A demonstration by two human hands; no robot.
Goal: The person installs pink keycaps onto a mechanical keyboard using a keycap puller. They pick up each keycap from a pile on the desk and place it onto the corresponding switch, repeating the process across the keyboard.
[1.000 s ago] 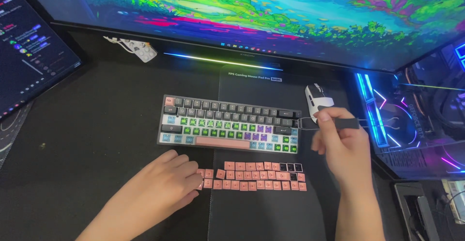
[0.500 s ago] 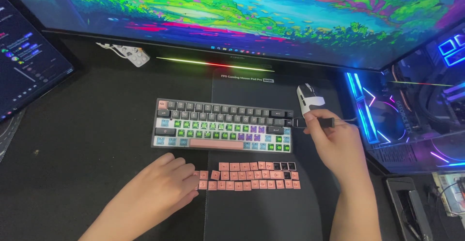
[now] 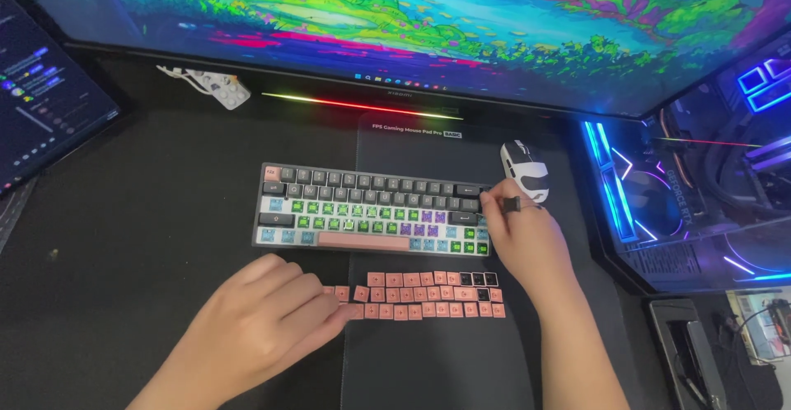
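right hand [image 3: 527, 241] pinching dark tool [image 3: 512, 205] at keyboard [image 3: 371, 210], left hand [image 3: 264, 319] fingers flat, hiding keycaps [image 3: 424, 295]

A compact backlit keyboard with grey, white and pink keys [image 3: 375, 210] lies on a black mouse pad [image 3: 437, 360]. Behind the keyboard stands a wide monitor [image 3: 428, 23]; a white and black mouse [image 3: 526, 169] lies just to its right. In front of the keyboard lie rows of loose pink keycaps [image 3: 420, 296], the left hand [image 3: 264, 319] touching their left end, the right hand [image 3: 523, 237] at the keyboard's right edge.
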